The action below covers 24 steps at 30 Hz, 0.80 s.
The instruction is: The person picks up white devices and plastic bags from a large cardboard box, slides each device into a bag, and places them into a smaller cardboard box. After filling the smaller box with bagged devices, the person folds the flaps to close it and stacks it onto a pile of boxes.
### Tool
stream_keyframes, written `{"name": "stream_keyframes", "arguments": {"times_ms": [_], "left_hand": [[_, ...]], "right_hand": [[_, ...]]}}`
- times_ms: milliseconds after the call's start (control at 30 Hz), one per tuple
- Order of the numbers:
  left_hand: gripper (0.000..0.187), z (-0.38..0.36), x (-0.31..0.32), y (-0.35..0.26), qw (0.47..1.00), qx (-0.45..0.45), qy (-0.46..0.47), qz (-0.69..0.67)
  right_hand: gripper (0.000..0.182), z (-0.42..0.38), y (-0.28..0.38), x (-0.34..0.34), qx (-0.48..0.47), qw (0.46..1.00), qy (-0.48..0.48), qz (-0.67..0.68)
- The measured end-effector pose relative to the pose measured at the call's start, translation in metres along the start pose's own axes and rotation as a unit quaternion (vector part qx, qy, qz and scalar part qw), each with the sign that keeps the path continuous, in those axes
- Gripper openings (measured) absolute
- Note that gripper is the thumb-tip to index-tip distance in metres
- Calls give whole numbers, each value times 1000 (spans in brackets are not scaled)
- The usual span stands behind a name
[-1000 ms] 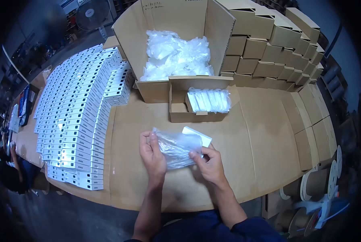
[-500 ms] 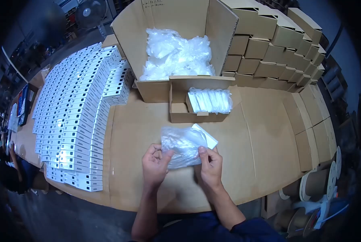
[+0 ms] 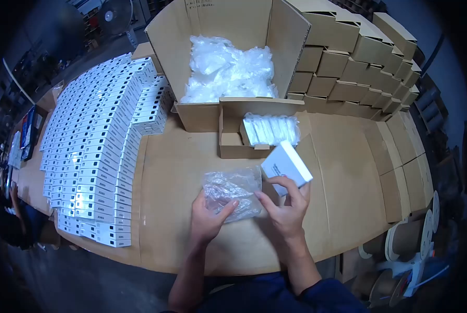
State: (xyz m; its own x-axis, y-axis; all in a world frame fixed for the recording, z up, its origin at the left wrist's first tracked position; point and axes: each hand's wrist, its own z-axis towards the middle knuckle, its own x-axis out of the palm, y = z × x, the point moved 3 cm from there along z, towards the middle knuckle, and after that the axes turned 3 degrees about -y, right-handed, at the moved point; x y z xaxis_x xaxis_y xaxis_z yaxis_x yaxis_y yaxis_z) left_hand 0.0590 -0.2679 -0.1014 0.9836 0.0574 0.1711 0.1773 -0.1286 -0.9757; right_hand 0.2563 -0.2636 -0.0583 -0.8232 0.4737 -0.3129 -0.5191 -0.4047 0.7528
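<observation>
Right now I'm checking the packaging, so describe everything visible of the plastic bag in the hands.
The bag is clear, thin-looking plastic, shiny and crinkled, smoother toward its upper right. Nothing shows inside. It is over the tan table, the left hand gripping its lower left, the right hand at its right edge while also holding a white box.

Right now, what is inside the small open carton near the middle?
In the small carton, wrapped white packets stand in a row on the right; bare cardboard shows on the left. What lies under the packets is covered and cannot be seen.
</observation>
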Motion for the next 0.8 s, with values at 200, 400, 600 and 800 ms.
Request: {"name": "stream_keyframes", "arguments": {"times_ms": [200,400,600,800], "left_hand": [[41,-3,4,6,999,22,-14,27],[45,5,-3,18,999,30,12,-22],[44,0,-1,19,999,7,28,-26],[46,1,0,27,999,-6,44,-13]], "right_hand": [[24,3,0,14,-4,999,44,12],[9,-5,-7,10,61,984,65,153],[18,0,-21,-21,35,987,-19,155],[18,37,0,-34,-122,981,25,146]]}}
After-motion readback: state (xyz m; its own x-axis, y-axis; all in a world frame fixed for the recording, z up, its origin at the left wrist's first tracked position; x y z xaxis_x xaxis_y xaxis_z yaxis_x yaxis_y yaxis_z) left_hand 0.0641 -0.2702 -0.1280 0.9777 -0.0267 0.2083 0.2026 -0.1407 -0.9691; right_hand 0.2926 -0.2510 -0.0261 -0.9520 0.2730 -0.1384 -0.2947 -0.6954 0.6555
